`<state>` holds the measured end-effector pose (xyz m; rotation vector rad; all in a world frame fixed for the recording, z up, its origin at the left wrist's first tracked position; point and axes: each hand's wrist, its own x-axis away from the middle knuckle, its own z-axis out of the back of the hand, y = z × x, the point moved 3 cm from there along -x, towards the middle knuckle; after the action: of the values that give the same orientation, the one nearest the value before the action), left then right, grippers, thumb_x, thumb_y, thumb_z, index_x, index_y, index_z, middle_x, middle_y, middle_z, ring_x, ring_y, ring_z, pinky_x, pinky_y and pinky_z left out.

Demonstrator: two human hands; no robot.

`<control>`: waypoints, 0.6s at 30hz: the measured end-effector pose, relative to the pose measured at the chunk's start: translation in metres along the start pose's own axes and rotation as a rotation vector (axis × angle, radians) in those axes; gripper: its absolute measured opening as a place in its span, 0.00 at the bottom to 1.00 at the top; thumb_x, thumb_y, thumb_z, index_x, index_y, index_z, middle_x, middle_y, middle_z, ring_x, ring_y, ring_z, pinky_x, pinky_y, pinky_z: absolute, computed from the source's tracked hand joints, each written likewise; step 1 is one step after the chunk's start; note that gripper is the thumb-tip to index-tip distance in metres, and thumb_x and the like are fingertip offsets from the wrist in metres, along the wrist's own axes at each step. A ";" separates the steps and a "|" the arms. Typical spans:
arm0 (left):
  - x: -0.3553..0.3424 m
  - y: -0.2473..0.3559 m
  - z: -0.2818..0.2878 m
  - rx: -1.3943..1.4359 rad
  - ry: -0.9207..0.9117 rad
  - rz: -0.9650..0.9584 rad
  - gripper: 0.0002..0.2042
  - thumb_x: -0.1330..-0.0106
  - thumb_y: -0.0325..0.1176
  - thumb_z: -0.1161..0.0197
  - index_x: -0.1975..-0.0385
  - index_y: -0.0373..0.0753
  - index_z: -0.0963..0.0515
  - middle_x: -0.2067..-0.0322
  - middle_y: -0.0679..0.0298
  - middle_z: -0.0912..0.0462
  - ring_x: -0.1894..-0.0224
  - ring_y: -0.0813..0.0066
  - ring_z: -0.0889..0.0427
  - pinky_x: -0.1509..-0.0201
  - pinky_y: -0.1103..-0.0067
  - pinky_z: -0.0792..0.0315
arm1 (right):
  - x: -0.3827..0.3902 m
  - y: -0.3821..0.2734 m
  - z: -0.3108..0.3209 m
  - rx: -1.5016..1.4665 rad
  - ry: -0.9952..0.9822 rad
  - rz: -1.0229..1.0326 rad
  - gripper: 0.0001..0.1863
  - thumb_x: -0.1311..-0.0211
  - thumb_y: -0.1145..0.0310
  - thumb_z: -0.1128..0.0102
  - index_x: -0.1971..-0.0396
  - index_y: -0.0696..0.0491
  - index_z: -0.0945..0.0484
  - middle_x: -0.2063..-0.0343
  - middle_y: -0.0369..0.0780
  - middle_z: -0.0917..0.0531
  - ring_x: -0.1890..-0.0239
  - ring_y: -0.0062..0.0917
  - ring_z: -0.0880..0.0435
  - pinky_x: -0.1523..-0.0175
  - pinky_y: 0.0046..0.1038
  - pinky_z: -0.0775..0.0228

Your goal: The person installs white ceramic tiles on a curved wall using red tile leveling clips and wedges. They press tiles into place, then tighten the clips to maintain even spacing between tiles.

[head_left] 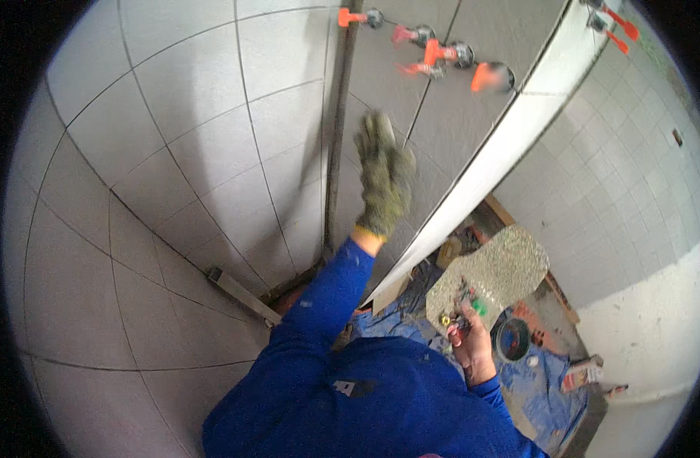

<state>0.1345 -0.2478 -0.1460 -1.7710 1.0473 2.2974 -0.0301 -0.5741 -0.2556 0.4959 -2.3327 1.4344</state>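
Note:
My left hand (384,179), in a dirty green work glove, lies flat with its fingers stretched upward against the grey wall tiles (441,145). Above it, tile levellers (440,52) with orange and red T-shaped handles and round bases stick out along a horizontal tile joint. My bare right hand (476,347) is low on the right, its fingers closed around small coloured pieces (478,307). Red, green and yellow show among them; they look like tile levellers, but their exact shape is blurred.
White tiled wall (212,114) rises on the left, with a metal bar (243,294) at its foot. Right of the white corner edge (472,179), below, are a speckled board (510,263), a dark bucket (512,340) and blue sheeting (545,389). More levellers (617,30) stick out at the upper right.

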 end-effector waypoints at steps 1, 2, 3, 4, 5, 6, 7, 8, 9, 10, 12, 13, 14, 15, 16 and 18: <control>-0.009 -0.012 0.000 0.097 0.000 0.048 0.33 0.19 0.47 0.57 0.22 0.31 0.50 0.22 0.47 0.51 0.19 0.51 0.57 0.17 0.60 0.66 | 0.006 0.001 0.003 0.014 -0.035 0.030 0.14 0.30 0.60 0.35 0.55 0.55 0.23 0.63 0.40 0.18 0.74 0.28 0.17 0.78 0.21 0.35; -0.021 -0.026 -0.003 0.108 -0.003 0.114 0.33 0.19 0.48 0.58 0.23 0.31 0.50 0.22 0.46 0.50 0.19 0.51 0.56 0.17 0.59 0.66 | 0.011 0.001 0.010 0.021 -0.004 0.045 0.15 0.30 0.60 0.35 0.55 0.55 0.23 0.63 0.40 0.18 0.74 0.28 0.17 0.78 0.22 0.35; -0.041 -0.043 -0.006 0.104 0.046 0.142 0.34 0.19 0.49 0.58 0.23 0.31 0.49 0.22 0.46 0.50 0.19 0.51 0.56 0.17 0.59 0.65 | 0.016 0.002 0.016 0.018 0.004 0.061 0.15 0.31 0.60 0.35 0.54 0.55 0.23 0.63 0.40 0.18 0.74 0.28 0.17 0.78 0.22 0.35; -0.051 -0.056 -0.007 0.093 0.104 0.136 0.34 0.19 0.49 0.58 0.23 0.31 0.49 0.22 0.46 0.50 0.19 0.50 0.56 0.17 0.58 0.66 | 0.022 0.005 0.021 -0.005 -0.024 0.071 0.16 0.31 0.60 0.34 0.53 0.55 0.23 0.62 0.39 0.18 0.75 0.28 0.17 0.78 0.22 0.35; -0.062 -0.065 -0.011 0.013 0.074 0.103 0.33 0.19 0.49 0.58 0.23 0.31 0.49 0.22 0.46 0.50 0.19 0.50 0.55 0.17 0.58 0.66 | 0.025 0.005 0.030 -0.045 0.025 0.059 0.16 0.31 0.60 0.34 0.52 0.54 0.23 0.61 0.39 0.18 0.76 0.28 0.17 0.78 0.22 0.35; -0.073 -0.071 -0.013 -0.033 0.089 0.085 0.33 0.19 0.49 0.58 0.23 0.31 0.49 0.22 0.46 0.50 0.19 0.49 0.55 0.17 0.57 0.66 | 0.028 0.005 0.038 -0.093 0.096 0.050 0.15 0.30 0.60 0.35 0.54 0.55 0.23 0.64 0.39 0.17 0.77 0.27 0.18 0.79 0.23 0.35; -0.084 -0.069 -0.018 -0.128 0.085 0.062 0.33 0.19 0.48 0.59 0.23 0.31 0.49 0.22 0.45 0.50 0.19 0.48 0.55 0.17 0.57 0.66 | 0.030 0.005 0.045 -0.165 0.097 0.050 0.14 0.30 0.61 0.35 0.55 0.55 0.23 0.66 0.39 0.17 0.77 0.27 0.18 0.79 0.23 0.35; -0.086 -0.061 -0.021 -0.223 0.038 0.079 0.33 0.19 0.48 0.59 0.23 0.31 0.49 0.22 0.45 0.51 0.19 0.48 0.55 0.17 0.56 0.67 | 0.031 0.005 0.052 -0.232 0.152 0.026 0.13 0.30 0.61 0.35 0.57 0.55 0.23 0.69 0.39 0.17 0.77 0.26 0.18 0.79 0.23 0.36; -0.088 -0.047 -0.020 -0.181 0.080 0.030 0.33 0.19 0.48 0.59 0.23 0.31 0.49 0.22 0.45 0.51 0.19 0.47 0.55 0.17 0.55 0.67 | 0.033 0.004 0.058 -0.212 0.151 0.075 0.12 0.30 0.62 0.36 0.59 0.55 0.23 0.72 0.40 0.18 0.77 0.26 0.17 0.78 0.23 0.35; -0.089 -0.027 -0.020 -0.140 0.077 0.021 0.33 0.19 0.48 0.59 0.23 0.31 0.50 0.22 0.45 0.51 0.19 0.47 0.56 0.18 0.54 0.68 | 0.035 0.005 0.064 -0.216 0.166 0.075 0.11 0.30 0.63 0.36 0.60 0.55 0.23 0.72 0.40 0.18 0.77 0.26 0.17 0.78 0.23 0.35; -0.079 0.022 -0.012 -0.040 0.077 -0.006 0.33 0.19 0.48 0.59 0.22 0.32 0.50 0.22 0.45 0.52 0.19 0.46 0.56 0.18 0.52 0.69 | 0.037 0.006 0.071 -0.228 0.157 0.125 0.10 0.30 0.63 0.36 0.61 0.55 0.23 0.73 0.39 0.18 0.76 0.27 0.17 0.78 0.23 0.35; -0.060 0.050 -0.005 0.015 0.078 -0.033 0.33 0.19 0.49 0.59 0.22 0.33 0.50 0.22 0.45 0.52 0.19 0.46 0.56 0.18 0.51 0.69 | 0.038 0.007 0.075 -0.200 0.204 0.111 0.10 0.30 0.64 0.37 0.60 0.54 0.23 0.73 0.39 0.18 0.76 0.27 0.16 0.77 0.24 0.34; -0.043 0.070 0.004 0.052 0.067 -0.031 0.33 0.19 0.49 0.59 0.22 0.34 0.50 0.22 0.45 0.52 0.19 0.46 0.57 0.18 0.50 0.69 | 0.039 0.010 0.077 -0.199 0.221 0.104 0.10 0.30 0.64 0.36 0.60 0.54 0.23 0.74 0.39 0.18 0.77 0.28 0.16 0.77 0.24 0.34; -0.030 0.086 0.013 0.059 0.051 -0.164 0.33 0.19 0.49 0.58 0.22 0.34 0.50 0.22 0.45 0.52 0.19 0.46 0.57 0.18 0.49 0.69 | 0.039 0.010 0.078 -0.197 0.215 0.106 0.10 0.30 0.63 0.36 0.60 0.54 0.23 0.74 0.39 0.18 0.77 0.28 0.17 0.77 0.24 0.34; -0.019 0.093 0.019 0.049 0.033 -0.267 0.33 0.19 0.49 0.58 0.22 0.34 0.50 0.22 0.45 0.52 0.19 0.46 0.58 0.19 0.49 0.68 | 0.038 0.013 0.078 -0.188 0.221 0.068 0.10 0.30 0.63 0.36 0.60 0.54 0.23 0.74 0.39 0.18 0.77 0.28 0.17 0.77 0.24 0.33; -0.017 0.084 0.020 0.010 -0.006 -0.386 0.33 0.19 0.48 0.57 0.22 0.35 0.50 0.22 0.45 0.52 0.19 0.47 0.58 0.18 0.49 0.67 | 0.037 0.010 0.080 -0.173 0.199 0.127 0.11 0.30 0.63 0.37 0.60 0.54 0.23 0.75 0.39 0.18 0.78 0.28 0.17 0.78 0.24 0.33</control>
<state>0.0868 -0.2956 -0.0893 -1.7744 0.6417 2.0548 -0.0770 -0.6455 -0.2796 0.1522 -2.3333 1.2567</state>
